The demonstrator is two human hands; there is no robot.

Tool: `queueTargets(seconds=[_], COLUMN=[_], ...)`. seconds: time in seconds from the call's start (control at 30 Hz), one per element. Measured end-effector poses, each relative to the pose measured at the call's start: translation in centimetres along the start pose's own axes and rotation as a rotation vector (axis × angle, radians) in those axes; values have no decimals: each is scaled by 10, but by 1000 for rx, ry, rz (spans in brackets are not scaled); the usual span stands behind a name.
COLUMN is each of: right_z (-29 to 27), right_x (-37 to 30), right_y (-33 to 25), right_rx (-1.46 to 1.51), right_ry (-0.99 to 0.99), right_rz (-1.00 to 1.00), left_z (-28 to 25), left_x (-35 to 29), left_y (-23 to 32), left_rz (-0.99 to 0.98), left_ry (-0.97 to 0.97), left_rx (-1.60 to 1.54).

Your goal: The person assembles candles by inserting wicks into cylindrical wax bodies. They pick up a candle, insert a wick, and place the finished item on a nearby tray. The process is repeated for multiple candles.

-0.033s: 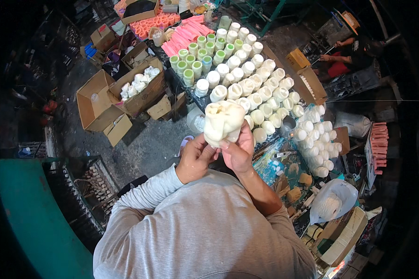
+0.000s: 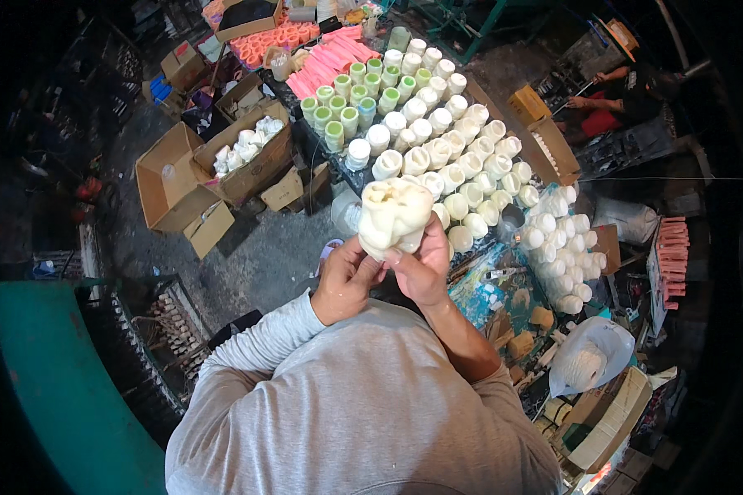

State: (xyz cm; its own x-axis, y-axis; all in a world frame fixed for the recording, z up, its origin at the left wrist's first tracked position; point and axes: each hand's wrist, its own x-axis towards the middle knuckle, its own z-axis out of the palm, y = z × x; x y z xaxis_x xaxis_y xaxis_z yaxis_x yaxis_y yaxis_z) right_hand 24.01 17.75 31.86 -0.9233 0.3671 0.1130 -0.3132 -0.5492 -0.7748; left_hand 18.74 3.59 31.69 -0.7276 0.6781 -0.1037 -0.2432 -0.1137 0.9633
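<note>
A lumpy, cream-coloured moulded piece (image 2: 395,216), glossy and roughly cup-shaped with an uneven hollow top, is held up in front of my chest. Its material I cannot make out for sure. My left hand (image 2: 343,280) grips it low on the left side, thumb toward the base. Around its lower right side closes my right hand (image 2: 426,268), with the thumb pressed on the front. Just beyond the piece, rows of white cylindrical cups (image 2: 439,153) stand on the table. Farther back are similar cups with green insides (image 2: 349,120).
Pink tubes (image 2: 332,62) lie at the table's far left. Open cardboard boxes (image 2: 167,177) sit on the floor to the left, one with white pieces (image 2: 248,147). On the right are more white cups (image 2: 560,247) and a plastic bag (image 2: 590,355). A co-worker (image 2: 627,95) sits farther right.
The cream piece has tilted and shifted very slightly to the left in my hands. Both hands keep their grip.
</note>
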Motion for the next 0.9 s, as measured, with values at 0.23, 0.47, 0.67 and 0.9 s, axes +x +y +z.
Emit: queueTargets(seconds=[0.23, 0.47, 0.67, 0.9], right_z=[-14, -22, -22, -9], right_x=[-2, -6, 0, 0], right_y=[-11, -32, -53, -92], right_rx=[-365, -750, -997, -1206], right_ry=[-151, -315, -506, -315], right_rz=[-56, -115, -363, -400], left_z=[-8, -13, -16, -1], left_x=[4, -9, -9, 4], left_y=[-2, 6, 13, -3], left_rz=[-50, 154, 35, 87], left_ry=[-11, -11, -136, -5], left_rx=[-182, 20, 9, 52])
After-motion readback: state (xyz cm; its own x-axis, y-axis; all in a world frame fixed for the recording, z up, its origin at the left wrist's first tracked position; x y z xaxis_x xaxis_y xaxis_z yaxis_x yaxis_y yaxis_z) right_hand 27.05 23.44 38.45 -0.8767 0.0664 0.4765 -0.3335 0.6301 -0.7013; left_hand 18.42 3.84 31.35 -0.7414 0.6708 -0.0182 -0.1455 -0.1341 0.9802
